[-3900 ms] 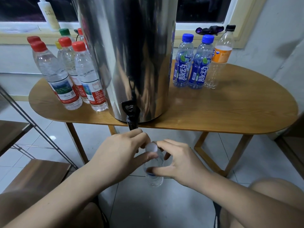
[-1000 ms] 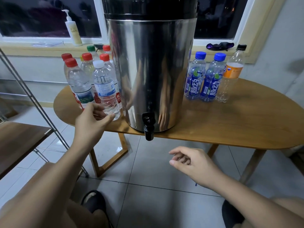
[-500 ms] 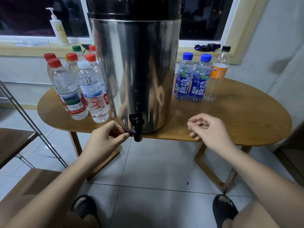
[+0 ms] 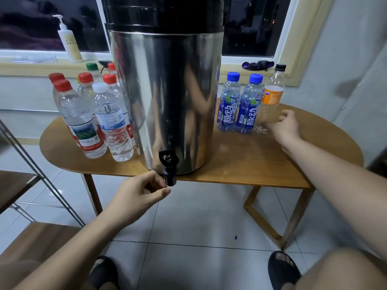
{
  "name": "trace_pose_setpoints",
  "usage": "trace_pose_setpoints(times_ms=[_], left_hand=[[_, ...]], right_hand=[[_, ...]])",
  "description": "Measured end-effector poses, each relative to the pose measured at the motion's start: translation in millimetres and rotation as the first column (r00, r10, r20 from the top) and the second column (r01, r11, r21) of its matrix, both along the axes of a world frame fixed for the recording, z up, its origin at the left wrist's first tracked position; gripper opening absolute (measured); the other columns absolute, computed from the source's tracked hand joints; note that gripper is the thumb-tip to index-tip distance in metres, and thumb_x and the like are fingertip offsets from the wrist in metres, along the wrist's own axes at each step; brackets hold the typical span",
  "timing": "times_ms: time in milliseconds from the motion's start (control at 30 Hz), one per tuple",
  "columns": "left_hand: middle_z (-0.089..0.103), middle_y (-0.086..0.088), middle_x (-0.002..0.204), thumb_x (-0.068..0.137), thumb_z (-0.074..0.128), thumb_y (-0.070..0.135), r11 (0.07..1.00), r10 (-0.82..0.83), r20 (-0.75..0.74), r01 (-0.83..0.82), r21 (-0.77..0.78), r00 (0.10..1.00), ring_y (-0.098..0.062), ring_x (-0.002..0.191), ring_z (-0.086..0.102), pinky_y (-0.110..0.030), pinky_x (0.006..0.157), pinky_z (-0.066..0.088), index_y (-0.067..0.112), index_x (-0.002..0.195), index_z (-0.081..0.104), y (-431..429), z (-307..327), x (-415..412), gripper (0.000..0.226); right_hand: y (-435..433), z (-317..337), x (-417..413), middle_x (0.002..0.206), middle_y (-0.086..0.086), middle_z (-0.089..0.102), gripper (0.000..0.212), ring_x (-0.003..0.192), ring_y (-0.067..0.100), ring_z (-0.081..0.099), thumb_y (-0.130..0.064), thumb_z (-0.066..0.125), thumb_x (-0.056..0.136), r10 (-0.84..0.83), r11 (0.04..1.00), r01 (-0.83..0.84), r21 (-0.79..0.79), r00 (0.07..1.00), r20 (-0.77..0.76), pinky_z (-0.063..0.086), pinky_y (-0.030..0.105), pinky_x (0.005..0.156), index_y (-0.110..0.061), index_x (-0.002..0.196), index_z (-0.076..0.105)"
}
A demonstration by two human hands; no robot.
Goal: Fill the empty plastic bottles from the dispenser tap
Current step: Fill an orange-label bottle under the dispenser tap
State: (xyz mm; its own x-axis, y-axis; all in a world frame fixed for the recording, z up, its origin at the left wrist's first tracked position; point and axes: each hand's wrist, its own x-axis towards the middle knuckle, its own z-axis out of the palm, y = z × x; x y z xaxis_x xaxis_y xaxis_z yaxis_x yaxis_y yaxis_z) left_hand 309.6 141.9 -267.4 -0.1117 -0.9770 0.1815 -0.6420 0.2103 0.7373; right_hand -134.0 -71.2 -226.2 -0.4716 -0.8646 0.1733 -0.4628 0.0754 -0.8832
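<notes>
- Right hand (image 4: 284, 126): fingers spread at the foot of the empty orange-label bottle (image 4: 272, 95), far right on the table (image 4: 261, 164). Grasp not closed. The bottle is tall and likely light, so a glancing touch could tip it.
- The blue-label bottles (image 4: 247, 109) stand just beside it on the left; a sideways pull could knock them over.
- Left hand (image 4: 142, 195): loosely curled, holding nothing, just beside the tap (image 4: 169, 171) of the steel dispenser (image 4: 167, 91). Contact unclear. Bumping the tap with no bottle beneath would spill water onto the floor.
- The bottle's black cap is on, so it must come off before filling.
</notes>
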Motion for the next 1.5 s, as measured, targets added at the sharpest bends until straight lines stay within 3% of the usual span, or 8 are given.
trace_pose_setpoints(times_ms=[233, 400, 633, 800, 1033, 1233, 1333, 1500], left_hand=[[0.076, 0.016, 0.086, 0.093, 0.085, 0.035, 0.999, -0.039, 0.036, 0.039, -0.001, 0.999, -0.010, 0.084, 0.070, -0.019, 0.067, 0.051, 0.029, 0.084, 0.072, 1, 4, -1, 0.017], [0.076, 0.014, 0.085, 0.093, 0.086, 0.027, 0.997, -0.070, 0.032, 0.070, -0.017, 0.997, -0.010, 0.083, 0.070, -0.012, 0.065, 0.045, 0.028, 0.086, 0.073, 4, 4, -1, 0.015], [0.076, 0.014, 0.085, 0.093, 0.085, 0.029, 0.997, -0.064, 0.051, 0.066, -0.047, 0.997, -0.009, 0.082, 0.069, -0.015, 0.064, 0.045, 0.032, 0.084, 0.071, 7, 7, -3, 0.017], [0.075, 0.016, 0.087, 0.094, 0.084, 0.034, 0.995, -0.067, 0.075, 0.072, -0.063, 0.995, -0.009, 0.083, 0.068, -0.015, 0.065, 0.045, 0.036, 0.083, 0.069, 10, 8, -5, 0.018], [0.076, 0.013, 0.088, 0.093, 0.078, 0.047, 0.990, -0.103, 0.061, 0.108, -0.089, 0.993, -0.015, 0.087, 0.071, -0.020, 0.067, 0.049, 0.038, 0.088, 0.070, 12, 11, 3, 0.013], [0.079, 0.005, 0.093, 0.094, 0.079, 0.047, 0.989, -0.115, 0.007, 0.115, -0.092, 0.993, -0.019, 0.084, 0.072, -0.034, 0.070, 0.053, 0.027, 0.098, 0.076, 21, 15, 8, 0.020], [0.079, 0.005, 0.093, 0.094, 0.079, 0.047, 0.991, -0.108, -0.003, 0.107, -0.077, 0.994, -0.020, 0.083, 0.072, -0.036, 0.071, 0.053, 0.027, 0.099, 0.076, 23, 15, 10, 0.021], [0.079, 0.006, 0.094, 0.091, 0.076, 0.055, 0.993, -0.102, -0.016, 0.101, -0.060, 0.995, -0.020, 0.084, 0.072, -0.033, 0.071, 0.054, 0.029, 0.100, 0.075, 28, 18, 11, 0.028]], right_hand=[[-25, -1, -5, 0.149, 0.002, 0.061, 0.128, 0.125, 0.024, 0.064, -0.046, 0.100, 0.051, 0.120, 0.991, -0.126, 0.037, 0.982, 0.145, 0.055, 0.051, 0.107, -0.027, 0.160, 0.035], [-32, 5, -3, 0.149, -0.001, 0.059, 0.103, 0.132, 0.025, 0.058, -0.022, 0.094, 0.076, 0.170, 0.983, -0.180, 0.030, 0.963, 0.211, 0.050, 0.052, 0.112, -0.026, 0.160, 0.033], [-37, 10, -2, 0.119, -0.001, 0.067, 0.073, 0.120, 0.025, 0.065, -0.008, 0.086, 0.082, 0.155, 0.987, -0.159, 0.013, 0.973, 0.172, 0.048, 0.031, 0.079, -0.014, 0.144, 0.049], [-19, 9, -1, 0.112, -0.003, 0.067, 0.066, 0.109, 0.022, 0.067, -0.011, 0.088, 0.084, 0.175, 0.984, -0.175, -0.006, 0.978, 0.115, 0.048, 0.029, 0.072, -0.014, 0.140, 0.055], [58, 9, 22, 0.115, -0.002, 0.074, 0.048, 0.104, 0.008, 0.069, -0.016, 0.087, 0.089, 0.316, 0.946, -0.318, -0.053, 0.948, -0.048, 0.047, 0.020, 0.076, -0.013, 0.132, 0.065], [135, 8, 66, 0.109, 0.002, 0.079, 0.032, 0.101, 0.011, 0.074, -0.014, 0.092, 0.084, 0.440, 0.898, -0.440, -0.014, 0.897, 0.030, 0.053, 0.018, 0.085, -0.009, 0.110, 0.074], [166, 8, 91, 0.106, -0.001, 0.080, 0.035, 0.095, 0.003, 0.074, -0.006, 0.090, 0.084, 0.546, 0.837, -0.546, -0.020, 0.837, 0.017, 0.050, 0.008, 0.083, -0.013, 0.113, 0.071], [195, -5, 122, 0.110, -0.011, 0.080, 0.042, 0.103, 0.010, 0.075, -0.009, 0.093, 0.083, 0.675, 0.737, -0.675, -0.003, 0.737, -0.030, 0.053, 0.017, 0.092, -0.027, 0.112, 0.068]])
